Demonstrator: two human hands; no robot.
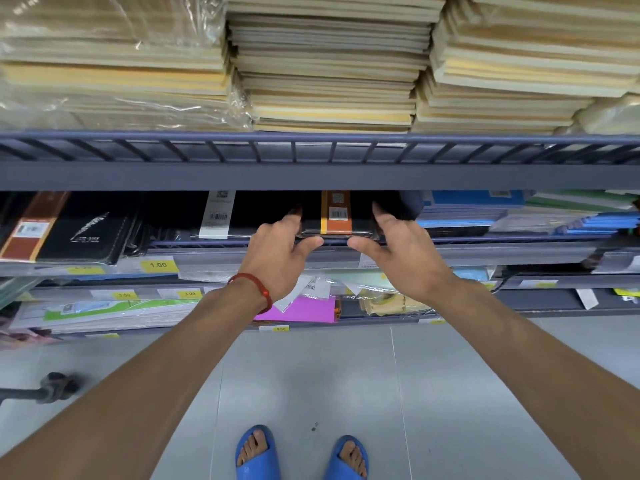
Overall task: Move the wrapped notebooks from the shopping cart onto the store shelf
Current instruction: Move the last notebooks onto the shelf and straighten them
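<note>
Stationery shop aisle. Grey metal shelving (311, 178) in tiers, yellow price tags (158, 265) along the shelf edges, barcode stickers (218, 216) on black notebooks (86, 233), tall stacks of exercise books (329, 64) above, some in clear plastic wrap (104, 46), coloured paper packs (301, 310) lower down, grey tiled floor (311, 375).

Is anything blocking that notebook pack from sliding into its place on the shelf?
Nothing visible does. The left hand and right hand grip the wrapped notebooks at the shelf rail, in a gap between a white-labelled pack and a dark object. The back of the gap is too dark to judge.
</note>
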